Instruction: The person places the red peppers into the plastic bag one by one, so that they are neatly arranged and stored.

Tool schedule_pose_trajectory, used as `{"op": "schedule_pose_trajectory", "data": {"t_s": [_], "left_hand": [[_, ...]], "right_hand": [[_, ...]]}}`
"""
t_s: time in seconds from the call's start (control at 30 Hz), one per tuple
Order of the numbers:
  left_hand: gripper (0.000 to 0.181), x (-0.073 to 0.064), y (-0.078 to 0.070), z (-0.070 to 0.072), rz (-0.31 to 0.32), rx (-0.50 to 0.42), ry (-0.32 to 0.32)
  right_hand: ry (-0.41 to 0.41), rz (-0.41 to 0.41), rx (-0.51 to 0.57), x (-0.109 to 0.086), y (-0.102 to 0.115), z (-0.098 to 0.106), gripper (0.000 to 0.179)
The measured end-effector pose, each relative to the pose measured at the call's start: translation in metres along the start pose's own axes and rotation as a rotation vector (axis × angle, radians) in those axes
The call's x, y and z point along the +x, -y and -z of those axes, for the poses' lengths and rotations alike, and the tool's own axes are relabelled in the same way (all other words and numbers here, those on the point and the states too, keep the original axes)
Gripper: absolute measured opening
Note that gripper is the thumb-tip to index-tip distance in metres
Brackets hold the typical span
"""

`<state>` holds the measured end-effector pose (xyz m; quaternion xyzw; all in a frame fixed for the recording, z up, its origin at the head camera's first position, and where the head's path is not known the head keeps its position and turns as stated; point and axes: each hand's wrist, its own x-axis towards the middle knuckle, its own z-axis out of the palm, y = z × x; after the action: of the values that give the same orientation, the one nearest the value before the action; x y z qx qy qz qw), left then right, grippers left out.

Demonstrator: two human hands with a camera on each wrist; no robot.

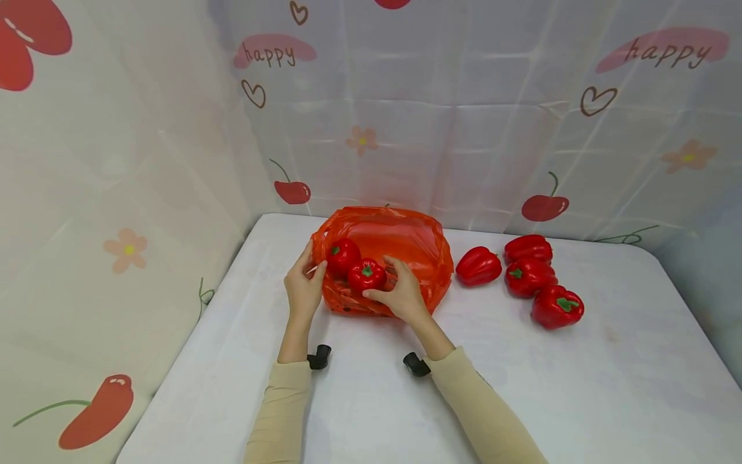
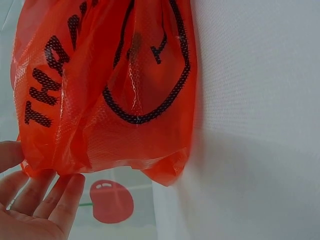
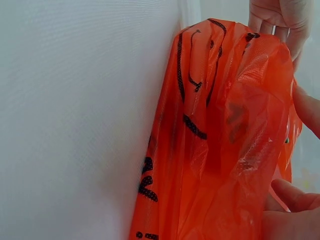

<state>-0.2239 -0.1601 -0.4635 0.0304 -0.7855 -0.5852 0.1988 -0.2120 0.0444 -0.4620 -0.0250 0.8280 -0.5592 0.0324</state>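
An orange-red plastic bag (image 1: 406, 232) lies with its mouth spread toward me. My left hand (image 1: 304, 287) holds the bag's left side; in the left wrist view its fingertips (image 2: 72, 187) are right at the plastic, the thumb on the near side. Just inside the mouth is one red bell pepper (image 1: 343, 254). Beside it, a second red bell pepper (image 1: 365, 276) sits between the thumb and fingers of my right hand (image 1: 402, 293), which reaches into the opening. From the right wrist view, the bag's printed wall (image 3: 225, 140) hides that pepper.
To the right of the bag, several more red bell peppers lie on the white table (image 1: 626, 361): a single bell pepper (image 1: 478, 266) nearest the bag and a row ending in a front bell pepper (image 1: 557, 307). A printed curtain (image 1: 452, 142) hangs behind.
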Motion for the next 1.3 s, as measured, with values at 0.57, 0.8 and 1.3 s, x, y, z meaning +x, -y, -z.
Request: {"op": "schedule_pose_trajectory", "data": {"t_s": [0.57,0.8,1.3], "left_hand": [[0.055,0.000,-0.001,-0.001,-0.010,0.006,0.010],[0.055,0.000,-0.001,-0.001,-0.008,0.009,0.008],[0.055,0.000,-0.001,-0.001,-0.001,0.002,0.006]], "right_hand": [[0.028,0.127,0.232,-0.013,0.009,0.028,0.074],[-0.001,0.184,0.258,-0.029,0.012,0.051,0.072],[-0.163,0.188,0.163,-0.049,0.000,0.103,0.070]]}}
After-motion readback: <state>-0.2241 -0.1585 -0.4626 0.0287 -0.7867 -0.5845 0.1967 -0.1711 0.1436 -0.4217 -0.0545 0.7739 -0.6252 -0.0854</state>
